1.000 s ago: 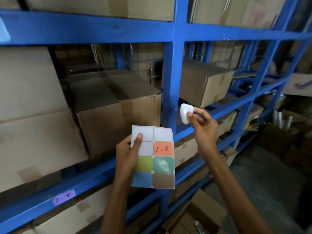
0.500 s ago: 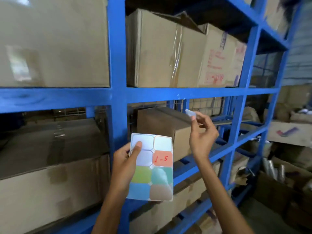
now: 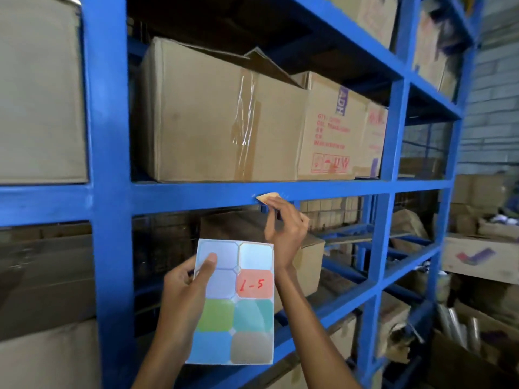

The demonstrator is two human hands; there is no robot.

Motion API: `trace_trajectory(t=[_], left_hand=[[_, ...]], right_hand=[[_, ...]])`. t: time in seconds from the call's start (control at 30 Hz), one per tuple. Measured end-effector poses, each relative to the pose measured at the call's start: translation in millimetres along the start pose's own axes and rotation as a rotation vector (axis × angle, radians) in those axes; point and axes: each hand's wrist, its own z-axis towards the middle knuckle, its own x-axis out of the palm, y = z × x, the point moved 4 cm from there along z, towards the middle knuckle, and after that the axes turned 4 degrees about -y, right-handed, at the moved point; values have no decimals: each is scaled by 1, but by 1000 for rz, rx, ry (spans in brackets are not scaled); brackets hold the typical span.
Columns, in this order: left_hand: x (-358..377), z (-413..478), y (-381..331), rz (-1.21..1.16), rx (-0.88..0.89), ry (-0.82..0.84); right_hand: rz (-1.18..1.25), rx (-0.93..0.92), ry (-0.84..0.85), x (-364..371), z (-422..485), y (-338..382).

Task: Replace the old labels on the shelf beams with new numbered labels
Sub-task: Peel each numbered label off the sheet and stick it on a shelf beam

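Note:
My left hand (image 3: 186, 287) grips a sheet of coloured sticker labels (image 3: 234, 303), thumb on its upper left. One orange label on the sheet reads "1-5". My right hand (image 3: 285, 223) pinches a small pale label (image 3: 269, 197) and holds it against the front of a blue horizontal shelf beam (image 3: 196, 196). The label's face is blurred, so its writing cannot be read.
A blue upright post (image 3: 108, 192) stands left of my hands. Taped cardboard boxes (image 3: 219, 119) fill the shelf above the beam, with more boxes on the lower shelves. Loose boxes and shiny rolls (image 3: 460, 327) lie on the floor at the right.
My view has swung up from the lower shelves. My right hand has risen with the small label from the box level to the beam above. The left hand keeps the sheet.

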Motion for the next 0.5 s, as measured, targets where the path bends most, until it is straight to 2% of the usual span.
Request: trace_trajectory(t=[0.27,0.5], left_hand=[[-8,0,11,-5,-6,-9],[-16,0,8,-15,-6,-16]], right_hand=[[69,45,-109,26,-1,-11],[48,32,-86,43,-10,-13]])
